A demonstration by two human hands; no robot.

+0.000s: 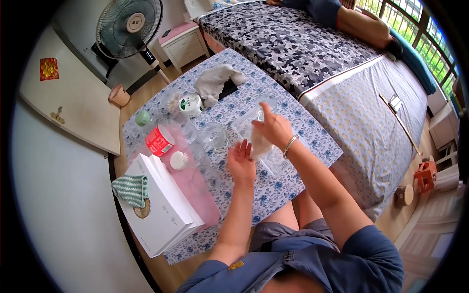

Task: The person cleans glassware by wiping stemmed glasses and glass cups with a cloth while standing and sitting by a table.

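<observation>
My left hand [242,163] is palm up above the patterned table [293,117], its fingers open. To its right, my right hand [277,129] has a bracelet at the wrist, with index finger and thumb stretched apart. A pale, soft-looking item [262,144] hangs under the right hand, beside the left fingers; the right hand seems to hold it with its lower fingers, which are mostly hidden. Behind and below the hands lies a clear plastic tray [276,163]. Clear glass vessels [213,134] stand to the left of the hands.
At the left are a white box [159,210] with a green striped cloth [132,189], a red-and-white tub [159,140] and a pink mat [205,202]. A grey cloth [215,83] lies farther back. Another person [361,24] lies on the bed [273,39].
</observation>
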